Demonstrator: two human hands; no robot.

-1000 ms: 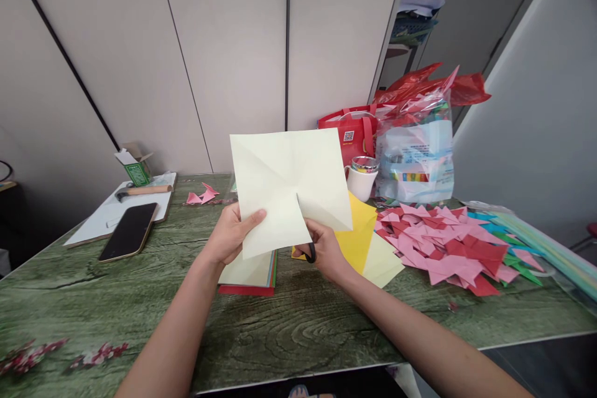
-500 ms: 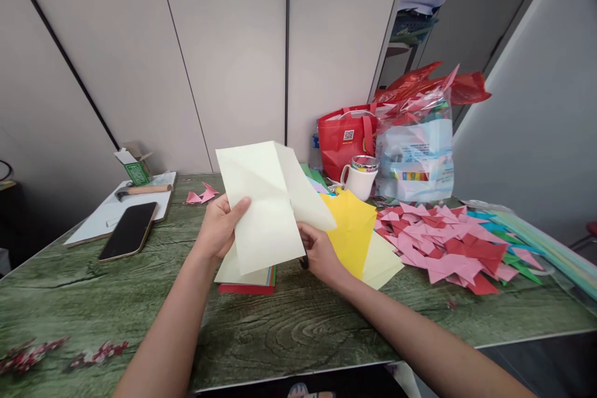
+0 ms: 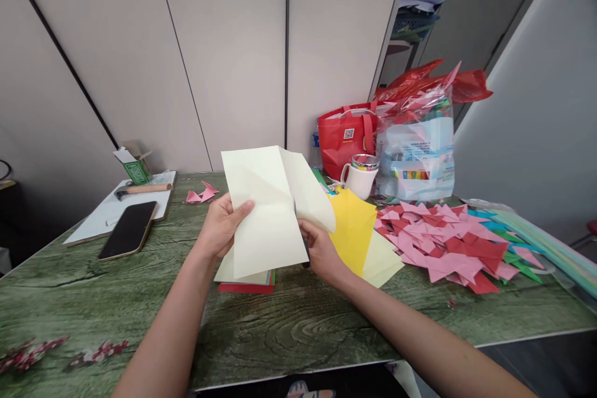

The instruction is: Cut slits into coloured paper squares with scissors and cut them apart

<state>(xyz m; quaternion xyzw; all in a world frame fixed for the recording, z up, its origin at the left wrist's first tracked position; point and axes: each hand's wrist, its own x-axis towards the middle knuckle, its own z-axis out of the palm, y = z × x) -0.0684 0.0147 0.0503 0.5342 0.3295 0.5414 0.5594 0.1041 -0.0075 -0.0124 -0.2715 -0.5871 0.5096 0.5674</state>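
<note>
My left hand [image 3: 222, 225] pinches a pale cream sheet of paper [image 3: 265, 211] by its left edge, thumb on the front. The sheet is held up off the table, with a crease across it. Its right flap [image 3: 310, 193] bends back behind the front part, parted from it along the lower edge. My right hand [image 3: 321, 253] is closed at that parting, around black-handled scissors [image 3: 306, 263] that the paper and fingers mostly hide. Below the raised sheet lies a stack of coloured paper [image 3: 247, 288], cream on top and red at the bottom.
Yellow sheets [image 3: 352, 224] lie right of my right hand, near a heap of pink and red paper cutouts [image 3: 448, 245]. Behind stand a white mug [image 3: 359, 181], a red bag [image 3: 342, 143] and a plastic bag [image 3: 415, 155]. At left are a phone [image 3: 128, 230] and a hammer [image 3: 144, 189].
The cream sheet has shifted slightly right and down, and its right flap now stands more apart. Both hands keep their hold, with only small movement.
</note>
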